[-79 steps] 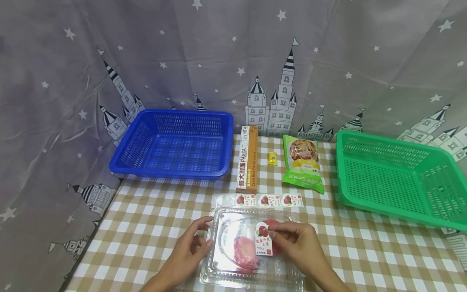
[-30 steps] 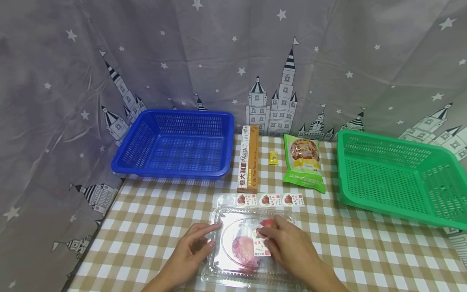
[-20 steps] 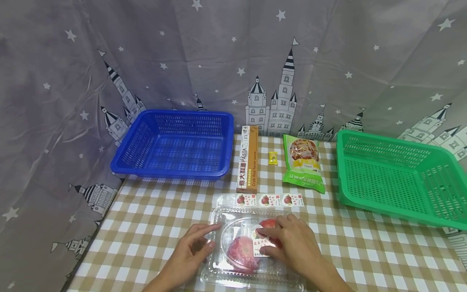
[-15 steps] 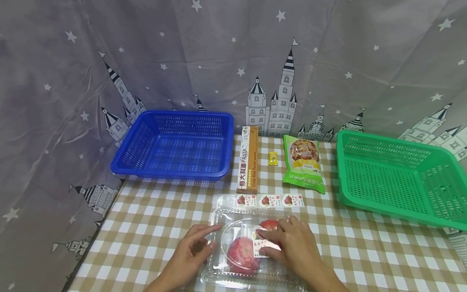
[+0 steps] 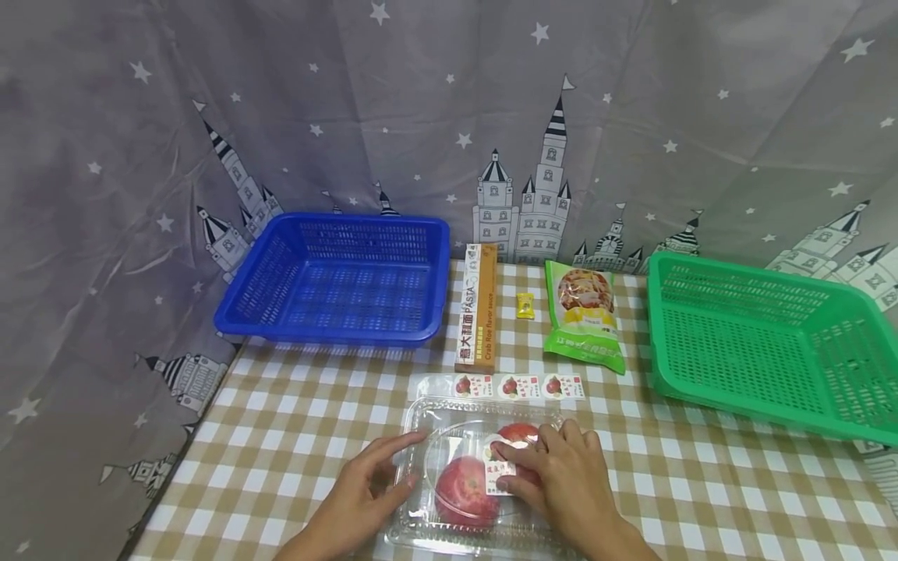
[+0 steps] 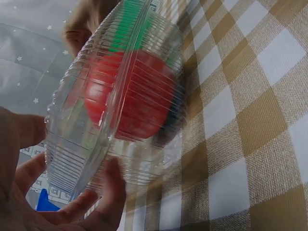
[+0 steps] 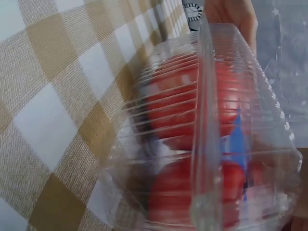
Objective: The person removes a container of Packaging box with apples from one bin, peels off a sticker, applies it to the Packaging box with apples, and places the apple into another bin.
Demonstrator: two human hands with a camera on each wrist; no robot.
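Apple label [image 5: 494,469] lies on the lid [image 5: 442,425] of the clear container [image 5: 421,536], above red apples [image 5: 459,495] | your right hand [image 5: 574,477] touches it, fingers apart | your left hand [image 5: 359,492] touches the container's left edge, fingers apart | beyond, the counter [image 5: 281,436] bears a label strip [image 5: 515,386], then a pasta box [image 5: 477,308].

A person's bare left hand [image 5: 361,495], nearer the left edge of the brown-and-white checked table [image 5: 281,467], spreads thumb [image 5: 398,496] from index finger [image 5: 400,443]; the bare right hand [image 5: 571,483] angles inward, fingers [image 5: 521,456] bent.
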